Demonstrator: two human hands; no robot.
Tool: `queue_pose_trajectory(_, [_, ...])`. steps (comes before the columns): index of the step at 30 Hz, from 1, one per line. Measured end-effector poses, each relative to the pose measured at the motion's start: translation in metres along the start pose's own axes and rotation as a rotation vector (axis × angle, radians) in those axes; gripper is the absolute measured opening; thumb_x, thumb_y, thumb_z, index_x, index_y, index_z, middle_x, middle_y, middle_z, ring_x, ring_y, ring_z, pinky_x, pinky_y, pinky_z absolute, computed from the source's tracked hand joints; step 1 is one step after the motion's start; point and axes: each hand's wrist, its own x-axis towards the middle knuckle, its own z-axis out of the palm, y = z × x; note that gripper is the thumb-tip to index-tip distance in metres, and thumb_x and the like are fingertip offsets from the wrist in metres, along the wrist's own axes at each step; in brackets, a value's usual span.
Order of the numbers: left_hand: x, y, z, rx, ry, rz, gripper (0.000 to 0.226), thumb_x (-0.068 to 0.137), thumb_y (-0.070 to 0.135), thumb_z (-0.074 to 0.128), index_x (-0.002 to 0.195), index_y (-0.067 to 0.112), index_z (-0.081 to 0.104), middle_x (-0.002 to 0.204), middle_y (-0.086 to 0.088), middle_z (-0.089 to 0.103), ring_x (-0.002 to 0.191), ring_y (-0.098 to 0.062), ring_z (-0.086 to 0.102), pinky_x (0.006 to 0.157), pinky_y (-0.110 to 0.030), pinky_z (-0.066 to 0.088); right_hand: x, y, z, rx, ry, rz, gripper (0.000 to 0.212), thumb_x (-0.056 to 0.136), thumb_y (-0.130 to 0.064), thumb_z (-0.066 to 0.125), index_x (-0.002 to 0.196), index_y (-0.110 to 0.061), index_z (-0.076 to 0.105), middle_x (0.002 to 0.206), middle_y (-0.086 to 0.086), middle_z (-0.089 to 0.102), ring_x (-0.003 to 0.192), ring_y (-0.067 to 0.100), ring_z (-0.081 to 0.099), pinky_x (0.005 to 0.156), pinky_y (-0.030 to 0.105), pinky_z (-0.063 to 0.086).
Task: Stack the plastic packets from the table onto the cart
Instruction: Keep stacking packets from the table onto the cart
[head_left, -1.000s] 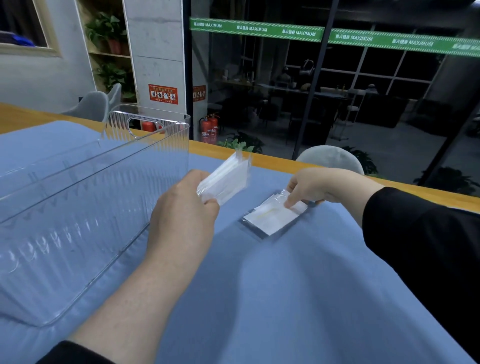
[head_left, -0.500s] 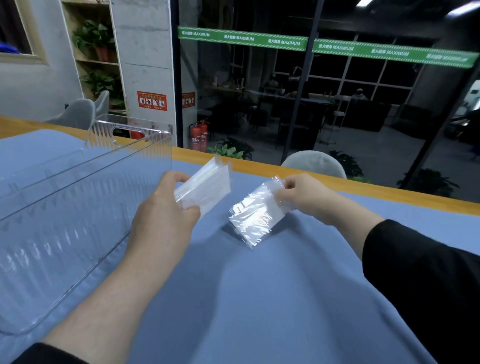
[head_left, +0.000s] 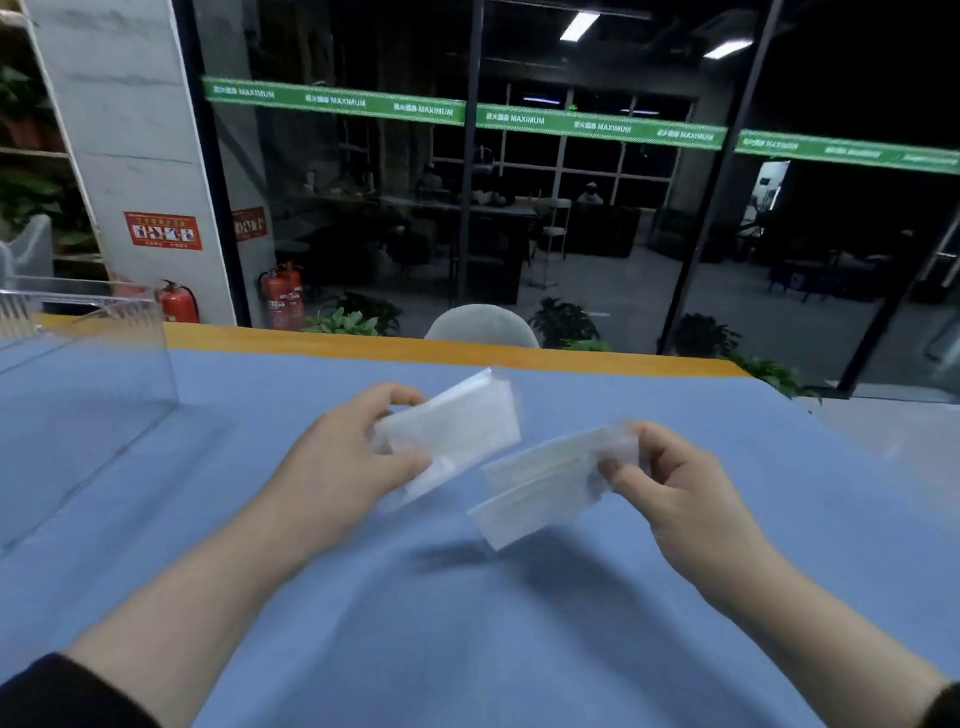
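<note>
My left hand (head_left: 343, 462) grips a small stack of white plastic packets (head_left: 457, 431), held above the blue-covered table (head_left: 467, 623). My right hand (head_left: 670, 483) pinches a single clear packet (head_left: 540, 488) by its right end, lifted off the cloth with its shadow below it. The two packets are close together, the single one lower and to the right of the stack. No cart is in view.
A clear plastic bin (head_left: 88, 374) stands on the table at the far left. The table's wooden far edge (head_left: 441, 348) runs across the middle, with a grey chair back (head_left: 480, 325) and a glass wall behind it.
My right hand lifted the packet off the table and brought it toward the stack in my left hand. The view swung right, so the bin sits further left.
</note>
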Motion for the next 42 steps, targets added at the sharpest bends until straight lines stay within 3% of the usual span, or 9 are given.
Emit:
queue_pose_trajectory(5, [-0.024, 0.033, 0.069, -0.126, -0.182, 0.005, 0.034, 0.085, 0.002, 0.071, 0.104, 0.030, 0.068, 0.097, 0.010, 0.068, 0.072, 0.002, 0.058, 0.066, -0.012, 0.044, -0.034, 0.017, -0.024, 0.021, 0.130, 0.045, 0.026, 0.098, -0.009, 0.060, 0.108, -0.031, 0.068, 0.111, -0.019, 0.071, 0.105, 0.003, 0.064, 0.092, 0.023, 0.049])
queue_pose_trajectory(10, [-0.043, 0.026, 0.107, -0.193, -0.292, -0.076, 0.018, 0.093, 0.031, 0.060, 0.106, 0.033, 0.072, 0.103, 0.002, 0.070, 0.085, -0.004, 0.060, 0.074, -0.017, 0.045, -0.050, 0.038, -0.027, 0.002, 0.059, 0.131, 0.023, 0.096, -0.007, 0.060, 0.107, -0.027, 0.064, 0.093, -0.016, 0.071, 0.079, -0.012, 0.062, 0.065, 0.004, 0.042])
queue_pose_trajectory(12, [-0.047, 0.027, 0.119, -0.205, -0.201, -0.058, 0.028, 0.099, 0.049, 0.055, 0.091, 0.026, 0.069, 0.085, 0.003, 0.065, 0.079, -0.006, 0.054, 0.073, -0.019, 0.040, -0.050, 0.041, -0.026, -0.011, 0.065, 0.131, 0.024, 0.093, -0.009, 0.065, 0.106, -0.027, 0.055, 0.087, -0.011, 0.067, 0.069, -0.006, 0.059, 0.062, 0.008, 0.042])
queue_pose_trajectory(17, [-0.045, 0.035, 0.148, -0.210, 0.168, -0.160, 0.043, 0.103, 0.046, 0.050, 0.080, 0.015, 0.070, 0.070, 0.009, 0.062, 0.067, -0.010, 0.052, 0.064, -0.027, 0.039, -0.047, 0.048, -0.028, -0.026, -0.046, 0.059, 0.084, 0.085, -0.010, 0.076, 0.142, -0.046, 0.027, 0.128, -0.021, 0.054, 0.106, 0.002, 0.063, 0.094, 0.018, 0.047])
queue_pose_trajectory(21, [-0.029, 0.039, 0.164, -0.294, 0.328, -0.241, 0.035, 0.099, 0.033, 0.059, 0.079, 0.004, 0.066, 0.066, 0.003, 0.053, 0.065, -0.015, 0.044, 0.058, -0.029, 0.034, -0.040, 0.051, -0.038, -0.125, -0.129, -0.006, 0.088, 0.083, -0.027, 0.081, 0.148, -0.049, 0.025, 0.134, -0.031, 0.041, 0.124, 0.000, 0.047, 0.102, 0.019, 0.036])
queue_pose_trajectory(26, [-0.024, 0.042, 0.173, -0.434, 0.407, -0.273, 0.043, 0.098, 0.033, 0.060, 0.060, 0.013, 0.061, 0.060, 0.003, 0.057, 0.061, -0.014, 0.050, 0.060, -0.030, 0.040, -0.033, 0.057, -0.038, -0.143, -0.029, -0.121, 0.096, 0.078, -0.027, 0.085, 0.147, -0.050, 0.024, 0.137, -0.014, 0.040, 0.124, 0.000, 0.044, 0.106, 0.016, 0.035])
queue_pose_trajectory(32, [-0.026, 0.036, 0.173, -0.380, 0.434, -0.217, 0.040, 0.099, 0.034, 0.060, 0.069, 0.007, 0.063, 0.058, 0.014, 0.060, 0.059, -0.008, 0.049, 0.058, -0.028, 0.040, -0.030, 0.062, -0.046, -0.411, -0.111, -0.123, 0.071, 0.084, -0.040, 0.078, 0.146, -0.038, 0.042, 0.134, -0.023, 0.040, 0.129, -0.002, 0.038, 0.108, 0.017, 0.029])
queue_pose_trajectory(38, [-0.030, 0.042, 0.185, -0.335, 0.296, -0.156, 0.034, 0.102, 0.036, 0.054, 0.078, 0.016, 0.067, 0.071, 0.013, 0.066, 0.066, -0.002, 0.055, 0.063, -0.018, 0.042, -0.034, 0.062, -0.036, -0.189, -0.147, -0.032, 0.067, 0.084, -0.033, 0.079, 0.134, -0.049, 0.038, 0.126, -0.023, 0.046, 0.097, -0.010, 0.055, 0.085, 0.008, 0.040])
queue_pose_trajectory(42, [-0.024, 0.038, 0.183, -0.371, 0.421, -0.129, 0.029, 0.105, 0.036, 0.048, 0.089, 0.019, 0.065, 0.083, 0.009, 0.067, 0.081, -0.009, 0.060, 0.075, -0.029, 0.047, -0.033, 0.060, -0.038, -0.188, -0.147, -0.058, 0.046, 0.088, -0.026, 0.074, 0.122, -0.045, 0.049, 0.123, -0.027, 0.049, 0.109, -0.009, 0.052, 0.092, 0.012, 0.041])
